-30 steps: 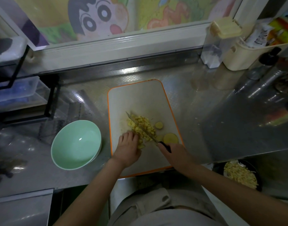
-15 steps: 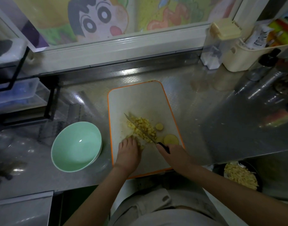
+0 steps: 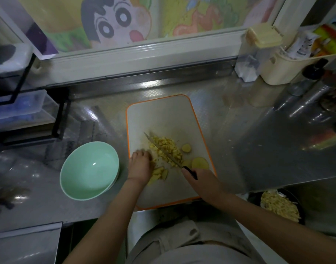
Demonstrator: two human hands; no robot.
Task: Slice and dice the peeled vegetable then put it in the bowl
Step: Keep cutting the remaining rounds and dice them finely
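Two hands: right hand grips knife, blade across diced vegetable; left hand palm-down on cutting board, grip unclear.

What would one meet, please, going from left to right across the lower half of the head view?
Mint green round ceramic bowl → left hand → pile of diced yellow vegetable → large round yellow vegetable slice → black dish of pale shredded strips. Omitted: right hand and black-handled knife, which overlap these.
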